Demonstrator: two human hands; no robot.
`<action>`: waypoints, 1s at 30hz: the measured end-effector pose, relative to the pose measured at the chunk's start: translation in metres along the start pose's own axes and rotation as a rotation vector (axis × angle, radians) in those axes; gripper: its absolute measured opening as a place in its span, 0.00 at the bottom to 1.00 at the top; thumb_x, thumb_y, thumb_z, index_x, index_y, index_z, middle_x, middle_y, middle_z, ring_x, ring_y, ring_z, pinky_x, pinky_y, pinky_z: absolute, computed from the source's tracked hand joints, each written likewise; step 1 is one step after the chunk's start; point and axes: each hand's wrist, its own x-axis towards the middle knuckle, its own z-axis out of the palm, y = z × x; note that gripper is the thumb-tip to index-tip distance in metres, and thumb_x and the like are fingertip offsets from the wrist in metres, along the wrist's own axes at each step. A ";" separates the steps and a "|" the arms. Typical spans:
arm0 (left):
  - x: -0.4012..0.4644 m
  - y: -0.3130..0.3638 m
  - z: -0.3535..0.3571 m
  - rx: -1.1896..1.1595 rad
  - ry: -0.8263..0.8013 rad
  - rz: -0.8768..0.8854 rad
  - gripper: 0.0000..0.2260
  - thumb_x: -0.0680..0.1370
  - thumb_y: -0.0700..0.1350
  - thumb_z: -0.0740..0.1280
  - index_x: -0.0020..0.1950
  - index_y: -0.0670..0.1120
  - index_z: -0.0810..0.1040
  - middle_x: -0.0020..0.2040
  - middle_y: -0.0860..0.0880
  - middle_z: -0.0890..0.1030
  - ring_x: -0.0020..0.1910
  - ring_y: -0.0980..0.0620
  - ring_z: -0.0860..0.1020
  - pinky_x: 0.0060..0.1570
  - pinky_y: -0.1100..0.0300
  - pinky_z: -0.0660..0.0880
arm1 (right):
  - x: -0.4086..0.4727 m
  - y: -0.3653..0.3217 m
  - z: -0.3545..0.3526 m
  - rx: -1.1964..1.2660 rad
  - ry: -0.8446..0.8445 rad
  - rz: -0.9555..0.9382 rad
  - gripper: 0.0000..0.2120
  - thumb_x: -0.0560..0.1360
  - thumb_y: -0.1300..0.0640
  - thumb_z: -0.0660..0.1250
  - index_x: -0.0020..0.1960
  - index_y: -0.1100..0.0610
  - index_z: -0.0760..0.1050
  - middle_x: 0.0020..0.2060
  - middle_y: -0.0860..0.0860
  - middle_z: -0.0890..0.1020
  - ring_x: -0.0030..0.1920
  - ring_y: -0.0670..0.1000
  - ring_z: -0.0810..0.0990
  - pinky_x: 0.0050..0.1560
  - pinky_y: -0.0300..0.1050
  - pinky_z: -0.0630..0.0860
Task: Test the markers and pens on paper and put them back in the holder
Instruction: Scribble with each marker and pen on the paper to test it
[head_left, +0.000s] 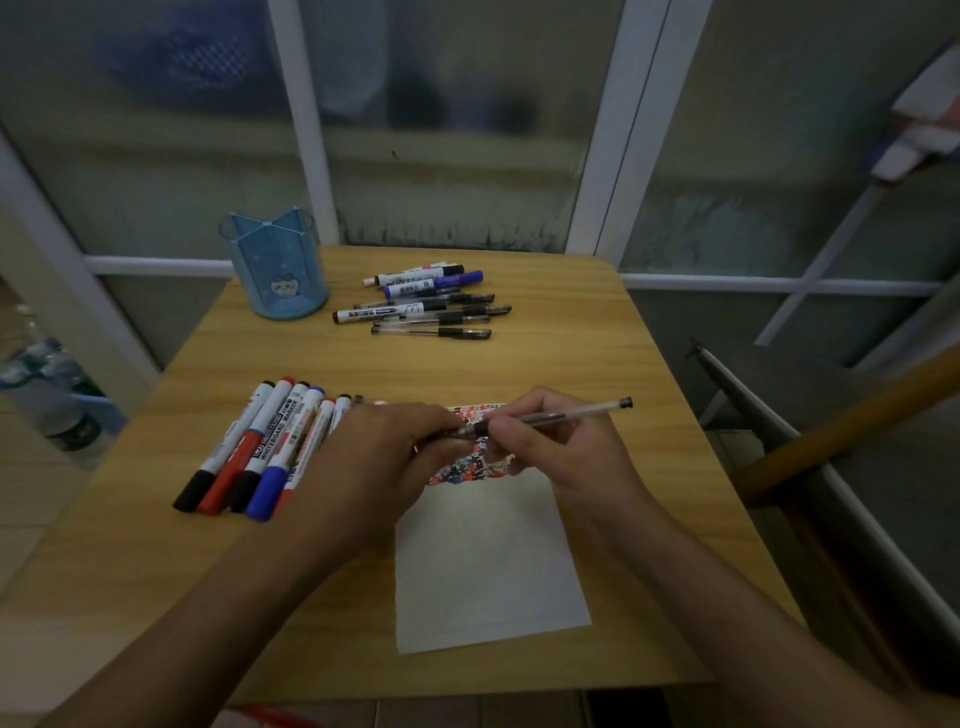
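A clear gel pen (571, 411) lies across my right hand (550, 447), its black end pointing right. My left hand (384, 457) pinches the pen's front end, apparently at the cap, over the scribbled top of the white paper (488, 561). Red, blue and black scribbles (462, 467) cover the sheet's upper strip. A row of whiteboard markers (254, 447) with black, red and blue caps lies left of my hands. Farther back lies a pile of pens and markers (431, 304). The blue holder (278, 265) stands at the back left and looks empty.
The small wooden table (156, 571) has rounded corners and ends close behind the holder at a glass wall. A wooden pole (841, 421) and metal bars lean at the right. Water bottles (52, 395) stand on the floor at the left.
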 end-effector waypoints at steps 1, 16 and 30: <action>0.000 0.001 0.000 0.013 0.000 -0.003 0.09 0.79 0.49 0.66 0.54 0.48 0.82 0.45 0.52 0.84 0.40 0.58 0.78 0.41 0.69 0.71 | 0.000 0.000 0.000 0.003 0.003 0.000 0.02 0.76 0.62 0.70 0.48 0.60 0.81 0.38 0.53 0.85 0.40 0.49 0.84 0.39 0.40 0.80; 0.003 0.000 -0.014 -0.018 -0.025 -0.036 0.15 0.74 0.62 0.61 0.56 0.58 0.77 0.43 0.59 0.75 0.41 0.60 0.73 0.39 0.64 0.71 | 0.017 -0.002 0.013 -0.117 0.016 -0.001 0.14 0.78 0.49 0.67 0.42 0.59 0.80 0.28 0.49 0.81 0.30 0.46 0.79 0.34 0.40 0.75; -0.011 -0.025 -0.027 0.048 -0.058 -0.248 0.34 0.78 0.49 0.67 0.77 0.61 0.50 0.35 0.55 0.73 0.37 0.62 0.76 0.28 0.69 0.69 | 0.023 0.013 0.025 -0.572 -0.041 -0.047 0.13 0.81 0.45 0.64 0.47 0.51 0.82 0.36 0.44 0.84 0.35 0.42 0.81 0.38 0.50 0.79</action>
